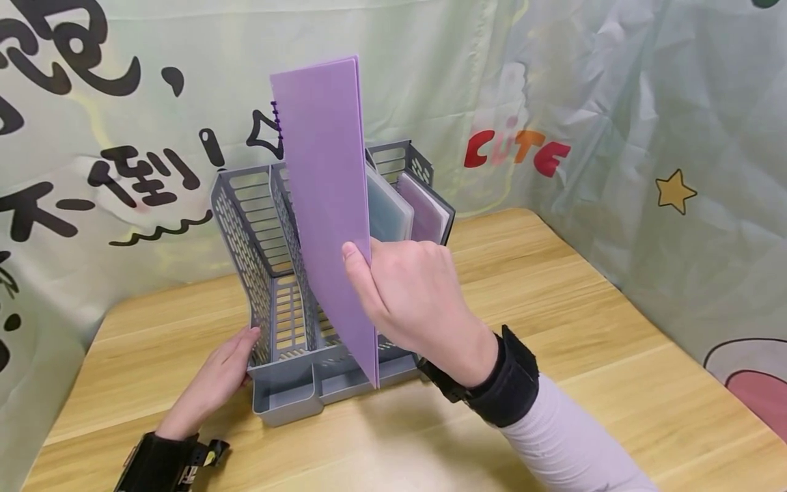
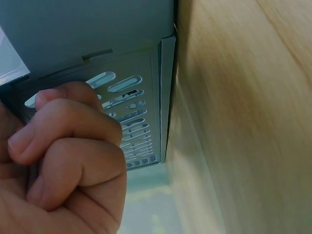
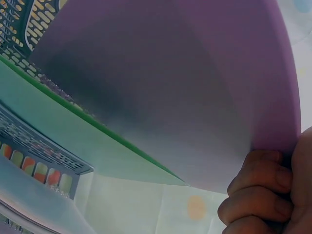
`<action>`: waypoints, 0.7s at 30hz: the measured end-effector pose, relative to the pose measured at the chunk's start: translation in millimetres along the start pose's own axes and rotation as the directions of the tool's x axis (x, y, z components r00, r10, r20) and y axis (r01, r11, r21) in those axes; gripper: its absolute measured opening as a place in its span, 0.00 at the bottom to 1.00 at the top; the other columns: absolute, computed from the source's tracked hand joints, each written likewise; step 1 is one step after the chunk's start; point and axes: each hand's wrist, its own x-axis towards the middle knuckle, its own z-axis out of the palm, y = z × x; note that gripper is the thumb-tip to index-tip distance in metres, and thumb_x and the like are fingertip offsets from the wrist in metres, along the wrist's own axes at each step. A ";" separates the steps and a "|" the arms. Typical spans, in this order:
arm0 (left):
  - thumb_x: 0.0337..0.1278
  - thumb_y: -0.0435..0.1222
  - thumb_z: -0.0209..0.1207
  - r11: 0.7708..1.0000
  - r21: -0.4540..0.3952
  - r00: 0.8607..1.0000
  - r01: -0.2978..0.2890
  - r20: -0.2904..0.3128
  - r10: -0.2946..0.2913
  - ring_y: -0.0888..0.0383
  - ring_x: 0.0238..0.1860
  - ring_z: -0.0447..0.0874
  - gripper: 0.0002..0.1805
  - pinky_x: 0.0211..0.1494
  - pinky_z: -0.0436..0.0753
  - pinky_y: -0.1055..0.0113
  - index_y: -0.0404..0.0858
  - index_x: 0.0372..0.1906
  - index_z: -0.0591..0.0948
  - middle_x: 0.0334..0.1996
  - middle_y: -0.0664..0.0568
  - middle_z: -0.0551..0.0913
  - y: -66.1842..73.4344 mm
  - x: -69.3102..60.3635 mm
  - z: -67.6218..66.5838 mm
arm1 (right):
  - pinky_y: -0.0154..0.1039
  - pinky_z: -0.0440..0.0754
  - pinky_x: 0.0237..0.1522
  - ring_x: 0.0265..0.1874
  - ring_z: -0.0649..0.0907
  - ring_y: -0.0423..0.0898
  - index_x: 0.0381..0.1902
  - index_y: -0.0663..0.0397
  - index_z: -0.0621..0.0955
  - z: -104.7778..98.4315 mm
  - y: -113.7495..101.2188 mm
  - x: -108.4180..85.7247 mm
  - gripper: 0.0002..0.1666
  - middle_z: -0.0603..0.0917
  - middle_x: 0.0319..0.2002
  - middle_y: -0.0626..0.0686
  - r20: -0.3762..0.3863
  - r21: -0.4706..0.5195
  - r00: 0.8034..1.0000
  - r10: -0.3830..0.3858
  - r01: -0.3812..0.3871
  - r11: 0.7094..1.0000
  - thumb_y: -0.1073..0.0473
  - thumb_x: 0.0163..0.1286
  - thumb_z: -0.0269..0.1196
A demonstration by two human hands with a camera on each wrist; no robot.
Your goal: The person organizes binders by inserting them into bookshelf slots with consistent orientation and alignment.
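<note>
My right hand [image 1: 413, 294] pinches the right edge of a purple spiral notebook [image 1: 326, 171], thumb on its front cover and fingers curled behind. The notebook stands tilted above the middle of a grey desktop file organizer [image 1: 285, 396], its lower corner over the front tray. In the right wrist view, the fingers [image 3: 258, 190] curl at the notebook's edge. My left hand [image 1: 221, 369] grips the organizer's front left side, thumb at the wall's edge. Curled fingers [image 2: 78, 146] show beside the slotted side panel [image 2: 134, 112] in the left wrist view.
Inside the organizer's right slots stand a pale blue notebook [image 1: 390, 208] and a purple spiral notebook [image 1: 424, 212]. A green-edged sheet or cover [image 3: 102, 141] lies beside the held notebook. The wooden table [image 1: 553, 328] meets a printed cloth backdrop [image 1: 615, 123].
</note>
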 end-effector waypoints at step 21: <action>0.88 0.60 0.29 1.000 -0.025 1.000 0.008 0.010 -0.008 0.56 0.20 0.72 0.42 0.27 0.74 0.62 0.33 0.87 0.52 0.37 0.44 0.78 -2.0 0.1 1.7 | 0.36 0.54 0.13 0.10 0.64 0.42 0.16 0.46 0.64 33.6 -9.9 6.5 0.29 0.57 0.14 0.42 0.100 -0.107 0.993 0.065 -0.054 0.993 0.53 0.84 0.47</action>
